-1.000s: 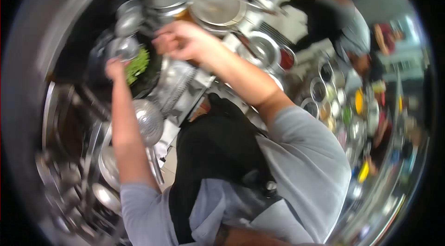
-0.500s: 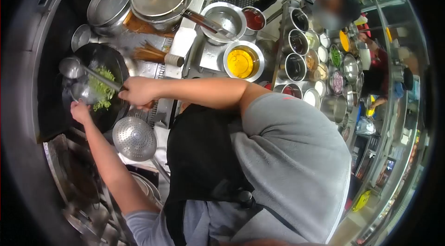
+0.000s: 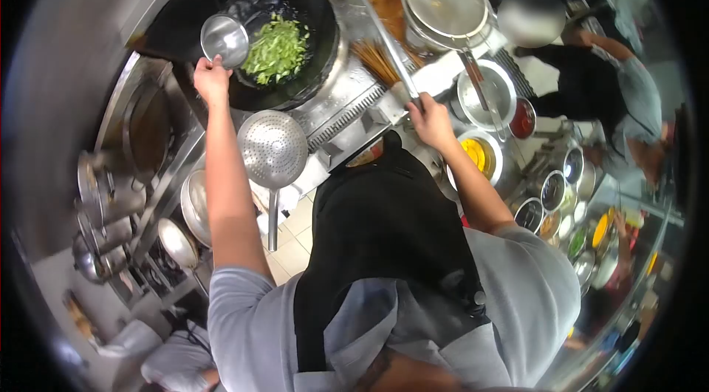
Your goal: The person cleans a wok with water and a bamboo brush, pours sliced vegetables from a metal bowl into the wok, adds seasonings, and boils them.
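My left hand [image 3: 212, 83] is closed on the rim of a small metal bowl [image 3: 224, 39], tilted over the left side of a black wok [image 3: 325, 41]. Chopped green vegetables [image 3: 276, 53] lie in a heap in the wok. In my right hand [image 3: 432, 123] is the end of a long ladle handle [image 3: 387, 39]. The ladle reaches away to the upper left, its head beyond the wok's right rim, above the metal stove top. Whether the bowl holds anything is hard to make out.
A perforated skimmer [image 3: 272, 147] lies in front of the wok. Bamboo sticks [image 3: 374, 61], a mesh strainer [image 3: 445, 2] and a pot with yellow liquid [image 3: 484, 147] are to the right. Ingredient containers [image 3: 552, 191] stand farther right. A co-worker [image 3: 591, 85] is at upper right.
My right hand has drawn the ladle away from the wok to the right. My left hand still holds the bowl at the wok. The view has turned, and the vegetables look more spread out.
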`<state>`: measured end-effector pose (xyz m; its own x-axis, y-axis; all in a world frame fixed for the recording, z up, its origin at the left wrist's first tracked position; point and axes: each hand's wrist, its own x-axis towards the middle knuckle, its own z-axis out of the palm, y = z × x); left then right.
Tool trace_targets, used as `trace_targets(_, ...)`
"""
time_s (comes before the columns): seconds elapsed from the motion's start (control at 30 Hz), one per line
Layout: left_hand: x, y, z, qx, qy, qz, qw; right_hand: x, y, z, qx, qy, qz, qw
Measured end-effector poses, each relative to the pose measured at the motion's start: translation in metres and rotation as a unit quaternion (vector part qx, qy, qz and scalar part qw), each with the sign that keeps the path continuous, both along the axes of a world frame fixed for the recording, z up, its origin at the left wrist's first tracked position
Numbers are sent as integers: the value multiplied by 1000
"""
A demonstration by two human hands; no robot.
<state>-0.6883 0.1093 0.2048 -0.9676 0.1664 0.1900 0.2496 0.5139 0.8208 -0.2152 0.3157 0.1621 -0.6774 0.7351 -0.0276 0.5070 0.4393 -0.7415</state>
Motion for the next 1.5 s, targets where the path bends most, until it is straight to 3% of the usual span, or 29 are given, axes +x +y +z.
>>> trace_targets(0.03, -14, -12, -18, 91, -21, -9, 996, 8, 4, -5, 6, -10, 1, 1000)
trace_targets(0.1, 4, -27, 0, 229, -122, 7, 966, 24, 16, -36, 24, -4, -1, 1000)
trace_targets(0.13, 16, -35, 9, 231, -115, 17, 966, 32, 21, -48, 29, -16, -1, 999)
trace_targets(0.2, 40, -52, 20, 343, -144, 21, 928, 47, 30, -76, 13, -32, -3, 999)
trace_targets(0.3, 58, -90, 10, 440, -187, 17, 878, 70, 43, -123, 52, -47, 7, 998)
trace_targets(0.43, 104, -115, 10, 448, -225, 21, 865, 86, 49, -157, 141, -112, 7, 984)
trace_targets(0.57, 154, -119, -2, 436, -248, -61, 863, 86, 36, -168, 187, -158, -37, 969)
trace_targets(0.67, 201, -93, 4, 360, -297, -152, 871, 75, 4, -131, 300, -138, -103, 938)
trace_targets(0.7, 211, -93, -17, 347, -332, -191, 856, 71, -9, -113, 305, -139, -104, 936)
trace_targets(0.73, 230, -82, -15, 347, -366, -229, 832, 66, -29, -86, 52, -17, -128, 990)
trace_targets(0.77, 254, -74, -12, 324, -380, -235, 834, 61, -52, -56, -208, 106, -141, 962)
trace_targets(0.8, 270, -68, -24, 299, -397, -284, 820, 60, -78, -21, -335, 203, -140, 909)
trace_targets(0.9, 334, -55, -59, 237, -421, -369, 794, 95, -121, -6, -401, 259, -158, 865)
trace_targets(1.0, 382, -54, -72, 161, -420, -477, 755, 170, -145, -6, -336, 202, -197, 899)
trace_targets(1.13, 447, -54, -76, 16, -445, -654, 612, 276, -210, 45, -213, 76, -289, 930)
trace_targets(1.17, 461, -60, -86, -11, -423, -685, 593, 309, -230, 46, -210, 76, -311, 924)
trace_targets(1.2, 472, -64, -94, -44, -336, -733, 589, 346, -253, 38, -122, 71, -314, 939)
trace_targets(1.23, 481, -66, -111, -43, -313, -763, 565, 366, -282, 77, -167, 37, -386, 906)
trace_targets(1.27, 489, -68, -113, -84, -337, -777, 525, 399, -308, 68, -223, 128, -436, 863)
trace_targets(1.33, 511, -73, -106, -159, -333, -802, 470, 466, -374, 53, -199, 169, -529, 807)
trace_targets(1.4, 550, -77, -96, -201, -299, -827, 432, 525, -444, 83, -207, 158, -624, 736)
trace_targets(1.43, 564, -80, -99, -221, -315, -829, 406, 558, -482, 55, -193, 197, -652, 706)
trace_targets(1.5, 608, -80, -101, -247, -325, -834, 371, 603, -548, 36, -184, 223, -769, 571)
